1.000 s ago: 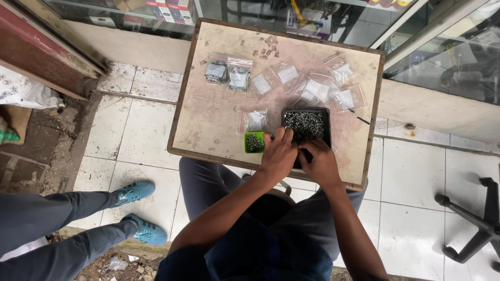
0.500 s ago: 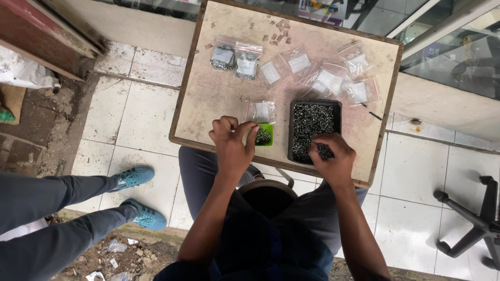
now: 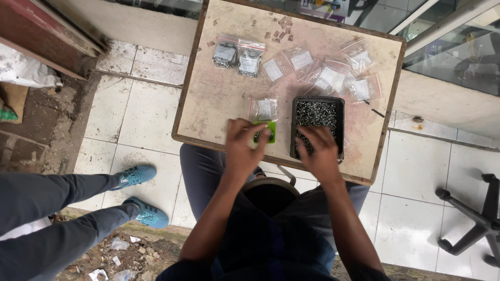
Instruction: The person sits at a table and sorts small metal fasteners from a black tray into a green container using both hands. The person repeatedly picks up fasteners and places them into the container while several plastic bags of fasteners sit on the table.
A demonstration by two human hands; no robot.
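**Ana:** Head view, looking straight down on a worn square table (image 3: 219, 104) with a person seated at its near edge. Where are the hands?

**Ben:** Both over the near edge. The left hand (image 3: 244, 148) sits over a small green dish (image 3: 265, 131), fingers bent down at its rim. The right hand (image 3: 319, 153) lies in the near end of a black tray (image 3: 317, 112) full of small dark screws.

**Ana:** Are the fingers holding anything?

**Ben:** I cannot tell. The left fingers are curled close together over the dish, but the tips are blurred. The right fingers are spread loosely down into the screws, and whatever is under them is hidden.

**Ana:** And the dish against the tray?

**Ben:** Just beside it, on its left, with a narrow strip of tabletop between them. Something dark lies in the dish, too small to make out.

**Ana:** What else is on the table?

**Ben:** One clear bag (image 3: 264, 109) touching the far side of the dish. Further back, a row of bags (image 3: 323, 78) with white labels, two of them at the left end darker with contents.

**Ana:** Around the table?

**Ben:** White floor tiles. At left, another person's legs in grey trousers, with teal shoes (image 3: 138, 174). At right, the base of a black chair (image 3: 469, 218).
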